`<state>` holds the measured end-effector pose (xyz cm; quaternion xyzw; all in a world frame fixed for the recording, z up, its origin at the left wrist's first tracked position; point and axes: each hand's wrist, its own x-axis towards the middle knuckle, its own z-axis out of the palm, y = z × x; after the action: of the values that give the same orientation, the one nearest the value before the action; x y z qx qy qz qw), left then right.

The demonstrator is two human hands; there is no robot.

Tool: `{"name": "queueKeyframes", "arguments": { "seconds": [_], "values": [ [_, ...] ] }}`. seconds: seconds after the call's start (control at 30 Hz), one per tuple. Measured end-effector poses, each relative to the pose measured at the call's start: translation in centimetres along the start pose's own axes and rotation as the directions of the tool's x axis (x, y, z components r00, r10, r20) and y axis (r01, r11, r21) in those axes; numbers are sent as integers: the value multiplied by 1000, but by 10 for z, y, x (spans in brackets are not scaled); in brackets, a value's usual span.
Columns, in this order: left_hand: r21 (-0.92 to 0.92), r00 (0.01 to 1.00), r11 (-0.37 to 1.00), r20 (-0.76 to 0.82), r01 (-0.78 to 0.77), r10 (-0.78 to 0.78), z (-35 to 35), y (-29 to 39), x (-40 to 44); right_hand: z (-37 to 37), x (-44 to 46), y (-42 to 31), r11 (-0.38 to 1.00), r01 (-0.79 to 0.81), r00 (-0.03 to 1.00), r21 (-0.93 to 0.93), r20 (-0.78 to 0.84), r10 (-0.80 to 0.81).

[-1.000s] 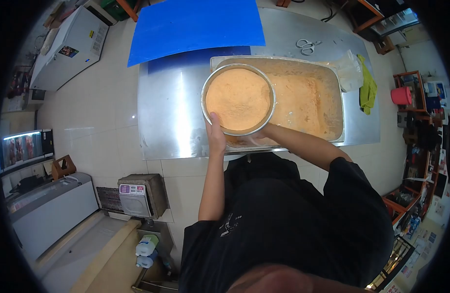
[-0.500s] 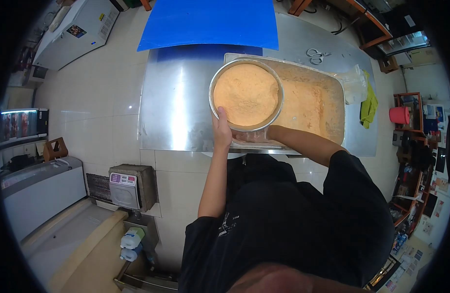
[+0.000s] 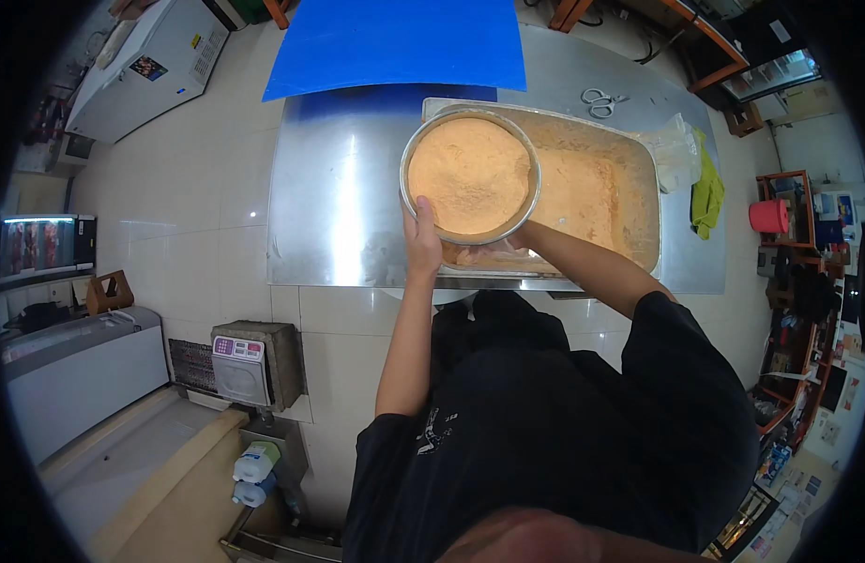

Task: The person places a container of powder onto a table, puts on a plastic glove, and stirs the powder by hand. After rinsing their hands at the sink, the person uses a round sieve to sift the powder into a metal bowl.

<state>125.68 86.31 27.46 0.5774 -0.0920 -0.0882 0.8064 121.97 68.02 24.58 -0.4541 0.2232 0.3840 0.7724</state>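
Observation:
A round metal sieve (image 3: 470, 176) full of orange powder is held level over the left part of a large metal tray (image 3: 639, 159). My left hand (image 3: 421, 242) grips its lower left rim, with the thumb over the edge. Beneath the near side of the sieve is my right hand (image 3: 504, 246), mostly hidden by the rim; its fingers cannot be made out. More orange powder (image 3: 573, 192) covers the bottom of the tray.
The tray stands on a steel table (image 3: 311, 206). A blue sheet (image 3: 395, 47) covers the table's far left edge. Scissors (image 3: 601, 103) lie behind the tray. At its right are a clear plastic bag (image 3: 676, 155) and a yellow-green cloth (image 3: 706, 192).
The camera view has shifted. The sieve remains over the tray's left part, and my left hand keeps its hold on the rim.

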Motion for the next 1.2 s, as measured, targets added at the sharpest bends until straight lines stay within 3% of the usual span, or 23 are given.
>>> {"name": "queueKeyframes", "arguments": {
  "seconds": [0.1,0.2,0.27,0.4,0.5,0.6,0.7,0.8,0.9,1.0,1.07,1.1,1.13,1.17,1.2],
  "values": [
    [-38,1000,999,14,-9,10,0,-2,-1,-6,-17,-7,996,-24,999,86,-20,26],
    [-124,993,988,-60,90,-98,5,-2,-2,-37,-46,-9,1000,-30,991,-3,-134,29],
    [-79,998,995,-37,53,-56,3,-1,-1,-68,-69,-13,994,-39,971,-101,-238,14],
    [-42,999,999,-25,18,-20,7,4,-2,-62,-142,-77,952,150,948,-266,-234,-215],
    [-8,999,1000,-30,-10,10,6,0,-3,7,-172,-128,859,77,843,-507,-427,-328],
    [21,999,999,-24,-31,32,7,2,-2,68,-176,-135,827,346,851,-444,-223,-476],
    [24,1000,1000,-8,-15,15,8,3,-3,61,-162,-139,345,159,843,-925,-55,-535],
    [12,999,1000,-41,2,-2,5,3,-5,36,-163,-134,606,244,737,-757,-261,-623],
    [-39,998,999,-68,12,-15,4,0,-3,-38,-148,-118,775,438,692,-455,-380,-614],
    [-102,996,995,-84,8,-16,3,-6,-2,-111,-95,-79,724,72,684,-686,-494,-537],
    [-119,996,992,-73,32,-41,2,-6,-1,-131,-53,-36,530,-4,725,-848,-367,-582],
    [-125,996,991,-65,47,-55,0,-6,-2,-148,-24,-12,194,-122,803,-973,-212,-557],
    [-109,997,994,-73,28,-36,1,-4,-2,-164,5,12,-182,-166,856,-969,-50,-514],
    [-92,997,996,-78,9,-16,3,-2,-2,-152,20,26,-261,-101,897,-960,25,-442],
    [-74,996,997,-84,-11,4,4,-2,-1,-131,31,34,-238,-32,923,-971,62,-379]
  ]
}}
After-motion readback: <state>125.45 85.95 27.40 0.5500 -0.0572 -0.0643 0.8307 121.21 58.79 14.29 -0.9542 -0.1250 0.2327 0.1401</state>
